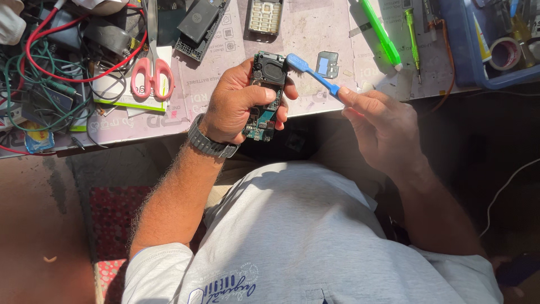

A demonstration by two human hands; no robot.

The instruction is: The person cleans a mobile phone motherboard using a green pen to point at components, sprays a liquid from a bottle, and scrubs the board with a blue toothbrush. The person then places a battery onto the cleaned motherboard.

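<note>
Left hand (239, 104) is gripping a stripped phone body with an exposed green-and-black circuit board (265, 95), upright above the table edge (169, 126); a dark round speaker is showing at its top. Right hand (382, 121) is pinching a blue plastic toothbrush (315, 73), its head touching the board's upper corner.

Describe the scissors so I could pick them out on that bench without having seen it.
Start at the bench and go to its cluttered end, beyond the left hand, where red and green wires tangle. The scissors lie at the edge of that tangle, on a white and green box, blades pointing away. Their pink loop handles set them apart.
</note>
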